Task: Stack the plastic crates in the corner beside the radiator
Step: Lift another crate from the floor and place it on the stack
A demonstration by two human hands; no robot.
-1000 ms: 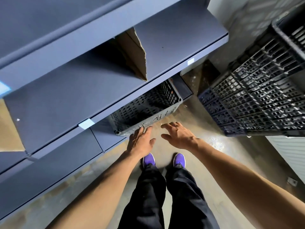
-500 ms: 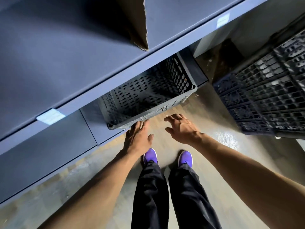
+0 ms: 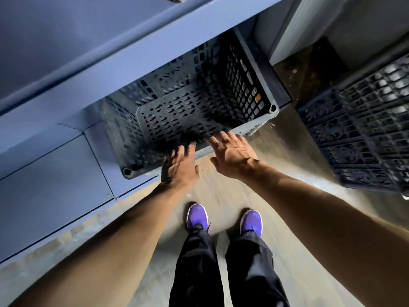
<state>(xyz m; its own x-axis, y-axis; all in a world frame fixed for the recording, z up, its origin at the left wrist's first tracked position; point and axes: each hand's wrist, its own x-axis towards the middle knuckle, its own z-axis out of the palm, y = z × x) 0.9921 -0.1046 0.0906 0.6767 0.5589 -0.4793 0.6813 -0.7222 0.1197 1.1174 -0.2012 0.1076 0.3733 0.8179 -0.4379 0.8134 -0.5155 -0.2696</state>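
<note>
A dark perforated plastic crate (image 3: pixel 188 107) sits on the lowest shelf, its front rim jutting out over the floor. My left hand (image 3: pixel 178 165) reaches its near rim with straight fingers over the edge. My right hand (image 3: pixel 232 151) lies beside it, fingers spread, fingertips at the same rim. Neither hand plainly curls round the rim. A stack of similar dark crates (image 3: pixel 363 134) stands at the right.
Blue metal shelving (image 3: pixel 88 69) overhangs the crate and runs along the left. A pale wall post (image 3: pixel 285 29) rises behind the crate. Bare concrete floor (image 3: pixel 232 196) lies between the shelf and the stack, where my two purple shoes stand.
I have bent lower and closer. Both hands moved forward from short of the crate to its near rim. The crate itself has not visibly shifted.
</note>
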